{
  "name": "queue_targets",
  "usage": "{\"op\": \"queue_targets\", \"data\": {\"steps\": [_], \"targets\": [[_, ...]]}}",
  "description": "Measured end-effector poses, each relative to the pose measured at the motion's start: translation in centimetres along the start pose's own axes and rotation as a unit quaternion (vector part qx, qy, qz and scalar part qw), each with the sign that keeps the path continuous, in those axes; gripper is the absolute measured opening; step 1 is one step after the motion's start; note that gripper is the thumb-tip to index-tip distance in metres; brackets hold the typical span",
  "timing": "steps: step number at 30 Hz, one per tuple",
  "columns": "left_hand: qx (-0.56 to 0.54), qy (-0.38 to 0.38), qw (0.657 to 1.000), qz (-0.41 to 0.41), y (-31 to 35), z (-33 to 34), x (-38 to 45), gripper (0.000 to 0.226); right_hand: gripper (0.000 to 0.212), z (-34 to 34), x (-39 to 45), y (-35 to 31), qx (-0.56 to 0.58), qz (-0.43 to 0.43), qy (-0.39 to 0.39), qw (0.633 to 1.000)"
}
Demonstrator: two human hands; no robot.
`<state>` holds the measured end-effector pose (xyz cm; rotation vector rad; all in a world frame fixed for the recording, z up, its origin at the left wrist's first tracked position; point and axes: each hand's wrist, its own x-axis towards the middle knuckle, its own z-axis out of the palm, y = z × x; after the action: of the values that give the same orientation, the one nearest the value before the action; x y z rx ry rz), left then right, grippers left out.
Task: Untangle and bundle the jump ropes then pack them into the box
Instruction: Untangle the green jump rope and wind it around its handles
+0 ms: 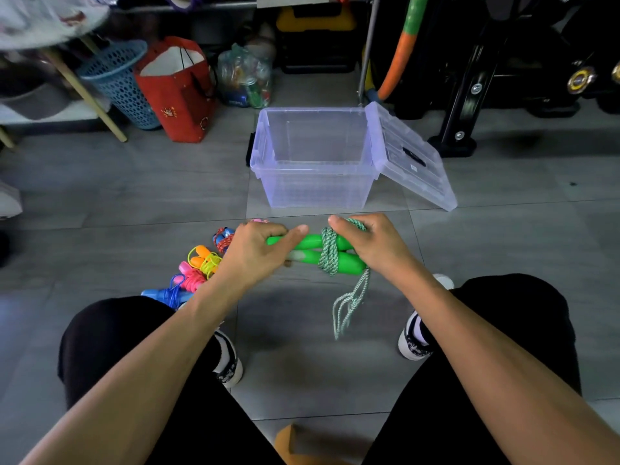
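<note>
I hold a green jump rope point(313, 251) in front of me, its two green handles side by side. The green-white cord is wound round the handles, and a loose loop hangs below on the right. My left hand point(258, 253) grips the handles' left ends. My right hand point(372, 245) holds the right ends together with a turn of the cord. The clear plastic box point(268, 152) stands open on the floor just beyond, its lid point(411, 156) leaning against its right side. Bundled ropes lie on the floor at the left: orange-yellow point(203, 260), pink point(191, 278), blue point(167, 293), red-blue point(223, 238).
Grey tiled floor all around. At the back left stand a red bag point(177, 92), a blue mesh basket point(117, 78) and a plastic bag of items point(245, 78). Black exercise equipment point(469, 95) stands at the back right. My knees and shoes frame the lower view.
</note>
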<state>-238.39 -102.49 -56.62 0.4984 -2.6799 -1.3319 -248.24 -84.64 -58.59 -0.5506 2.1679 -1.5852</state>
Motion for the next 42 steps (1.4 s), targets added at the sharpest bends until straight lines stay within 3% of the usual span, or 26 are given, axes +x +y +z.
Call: {"op": "queue_targets", "data": {"steps": [2, 4, 7, 10, 14, 17, 20, 22, 26, 28, 30, 32, 35, 38, 42], "targets": [[0.022, 0.057, 0.998, -0.013, 0.0, 0.4, 0.3, 0.054, 0.058, 0.2, 0.1, 0.2, -0.016, -0.006, 0.018, 1.0], [-0.041, 0.082, 0.994, -0.053, 0.1, 0.7, 0.6, 0.056, 0.064, 0.3, 0.0, 0.1, -0.05, -0.015, 0.037, 0.998], [-0.142, 0.079, 0.981, -0.102, 0.3, 0.8, 0.9, 0.057, 0.055, -0.3, -0.2, -0.3, -0.15, -0.045, 0.031, 0.987], [-0.141, 0.099, 0.974, -0.15, 0.3, 0.4, 1.4, 0.06, 0.043, -1.3, -0.2, -0.4, -0.178, -0.011, 0.041, 0.983], [-0.178, 0.138, 0.947, -0.23, -0.2, -0.2, 2.3, 0.052, 0.055, -1.5, 0.3, 0.5, -0.213, 0.001, 0.071, 0.974], [-0.198, 0.194, 0.926, -0.257, -0.6, -0.6, 2.9, 0.047, 0.046, -0.8, -0.8, 0.8, -0.331, -0.007, -0.053, 0.942], [-0.037, 0.233, 0.959, -0.158, -0.9, 0.1, 2.8, 0.049, 0.036, 0.5, -2.8, -0.2, -0.473, -0.047, -0.225, 0.851], [0.07, 0.225, 0.968, -0.088, -1.3, 1.3, 2.5, 0.046, 0.034, 1.1, -3.5, -1.2, -0.48, -0.097, -0.244, 0.837], [0.255, 0.149, 0.955, -0.015, -2.6, 4.1, 2.3, 0.042, 0.027, 0.5, -3.0, -2.9, -0.413, -0.161, -0.185, 0.877], [0.287, 0.101, 0.952, 0.038, -2.9, 4.6, 2.0, 0.04, 0.022, -0.8, -2.0, -2.9, -0.369, -0.156, -0.138, 0.906], [0.278, 0.104, 0.951, 0.09, -3.0, 4.6, 1.8, 0.043, 0.016, -2.5, -0.7, -2.4, -0.302, -0.127, -0.087, 0.941], [0.212, 0.087, 0.967, 0.113, -2.9, 4.1, 2.0, 0.045, 0.016, -3.8, 0.6, -1.8, -0.251, -0.101, -0.037, 0.962], [0.033, -0.007, 0.995, 0.091, -1.3, 2.7, 1.7, 0.044, 0.017, -4.5, 1.8, -1.0, -0.19, -0.081, 0.005, 0.978], [-0.131, -0.054, 0.989, 0.034, -0.4, 0.9, 1.2, 0.048, 0.019, -3.9, 2.2, 0.4, -0.115, -0.045, -0.018, 0.992], [-0.246, 0.012, 0.968, -0.054, 0.7, -0.2, 0.9, 0.049, 0.01, -1.6, 0.8, 1.3, -0.078, -0.074, -0.117, 0.987]]}}
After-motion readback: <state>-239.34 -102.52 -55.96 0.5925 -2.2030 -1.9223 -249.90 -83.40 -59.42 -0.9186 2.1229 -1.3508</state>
